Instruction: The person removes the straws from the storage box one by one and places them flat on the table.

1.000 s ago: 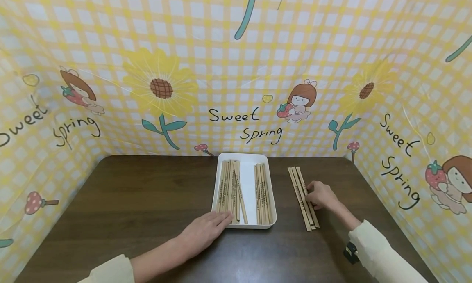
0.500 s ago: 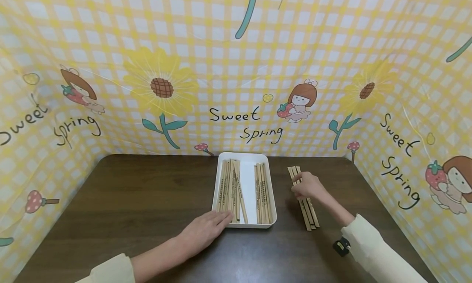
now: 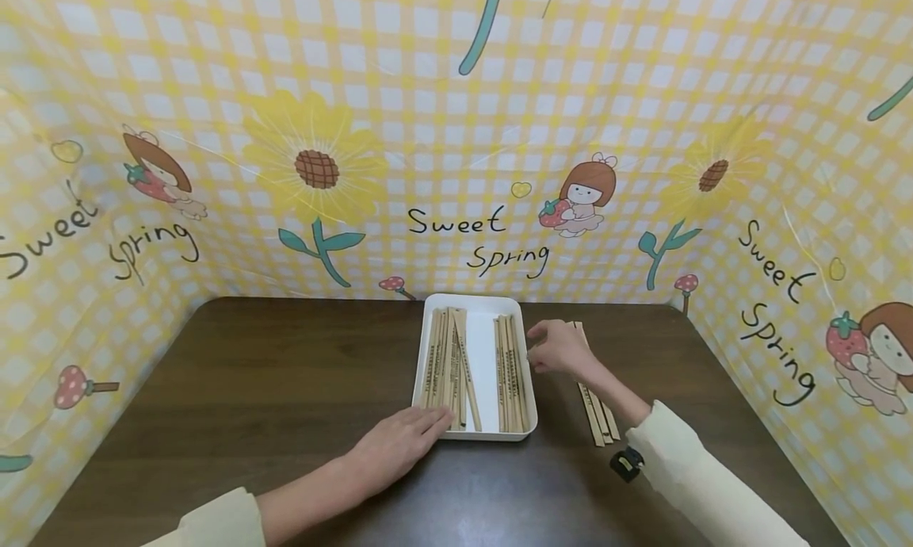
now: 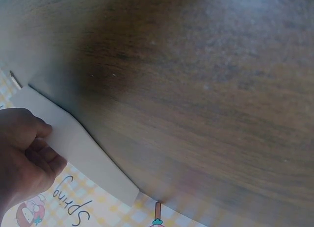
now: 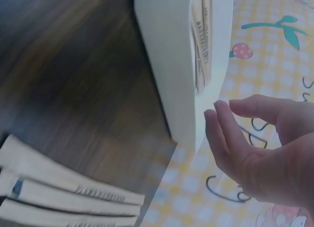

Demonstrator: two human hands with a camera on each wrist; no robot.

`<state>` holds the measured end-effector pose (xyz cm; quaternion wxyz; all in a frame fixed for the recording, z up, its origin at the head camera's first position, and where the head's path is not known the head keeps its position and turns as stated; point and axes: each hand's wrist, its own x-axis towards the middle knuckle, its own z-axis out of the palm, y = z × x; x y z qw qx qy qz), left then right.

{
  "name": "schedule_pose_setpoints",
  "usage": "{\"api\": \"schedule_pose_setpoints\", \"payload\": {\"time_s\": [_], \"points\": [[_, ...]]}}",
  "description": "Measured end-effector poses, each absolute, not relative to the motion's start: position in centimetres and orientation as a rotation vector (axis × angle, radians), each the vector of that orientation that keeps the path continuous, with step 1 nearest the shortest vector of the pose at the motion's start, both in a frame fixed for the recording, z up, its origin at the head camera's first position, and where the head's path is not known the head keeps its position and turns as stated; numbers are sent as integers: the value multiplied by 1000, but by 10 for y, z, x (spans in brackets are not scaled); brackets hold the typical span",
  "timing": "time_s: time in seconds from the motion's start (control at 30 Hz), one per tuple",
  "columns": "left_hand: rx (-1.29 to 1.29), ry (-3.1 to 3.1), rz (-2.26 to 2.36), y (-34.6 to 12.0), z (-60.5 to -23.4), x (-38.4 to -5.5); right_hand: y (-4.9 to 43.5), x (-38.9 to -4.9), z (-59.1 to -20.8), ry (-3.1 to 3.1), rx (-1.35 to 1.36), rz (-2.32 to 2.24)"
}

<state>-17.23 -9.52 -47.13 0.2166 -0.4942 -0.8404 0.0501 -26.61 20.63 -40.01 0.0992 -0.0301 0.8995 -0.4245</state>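
Observation:
A white tray (image 3: pixel 483 388) holds slim tan paper-wrapped sticks with dark print: a left group (image 3: pixel 444 365) and a right group (image 3: pixel 508 372). My left hand (image 3: pixel 392 448) grips the tray's front left corner; in the left wrist view its fingers curl at the outer wall. My right hand (image 3: pixel 563 349) is at the tray's right rim, its fingers loosely bent. Between thumb and fingertips of the right hand (image 5: pixel 260 143) nothing shows in the right wrist view. Three more paper-wrapped sticks (image 3: pixel 595 416) lie side by side on the table, partly hidden under the right forearm.
The dark brown wooden table (image 3: pixel 299 365) meets a yellow checked cloth backdrop (image 3: pixel 456 135) behind the tray and on both sides. A small black device (image 3: pixel 626 464) hangs at the right sleeve.
My right hand has moved left from the right side of the loose sticks, across them, to the tray's right rim. The loose sticks stay in place. My left hand has kept its place.

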Motion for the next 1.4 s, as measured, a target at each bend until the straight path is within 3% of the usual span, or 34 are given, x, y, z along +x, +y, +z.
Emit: {"api": "schedule_pose_setpoints", "payload": {"time_s": [0.43, 1.4], "points": [[-1367, -2382, 146, -94, -470, -171, 173, -268, -415, 2699, -145, -1070], [-1361, -2314, 131, -94, -471, -172, 153, -265, -437, 2845, -356, -894]]}}
